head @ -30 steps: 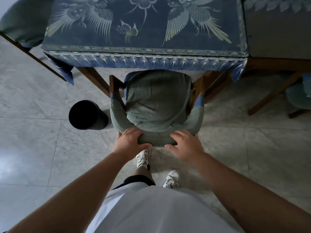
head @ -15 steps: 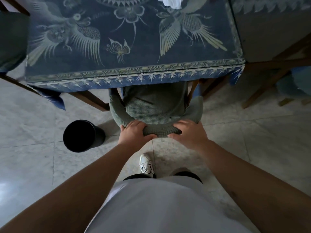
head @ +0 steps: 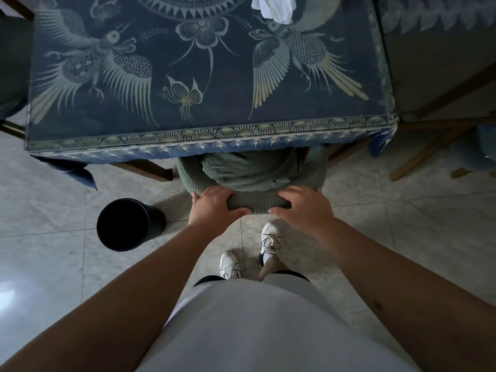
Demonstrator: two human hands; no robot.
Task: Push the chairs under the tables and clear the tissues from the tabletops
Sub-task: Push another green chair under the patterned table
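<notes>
The chair (head: pixel 252 170) sits mostly under the worktop (head: pixel 209 108), its backrest at the near edge. A tissue (head: pixel 275 8) lies on the worktop's far right part. A bin (head: pixel 126 224) stands on the floor (head: pixel 402 224), left of the chair.

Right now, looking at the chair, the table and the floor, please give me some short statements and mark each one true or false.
1. Both hands hold the chair's backrest. True: left hand, right hand.
2. A white tissue lies on the tablecloth. True.
3. The black bin stands right of the chair. False: it stands on the floor left of the chair.
4. The chair seat is fully clear of the table. False: most of it is under the table edge.
5. The person is barefoot. False: white sneakers are worn.
</notes>
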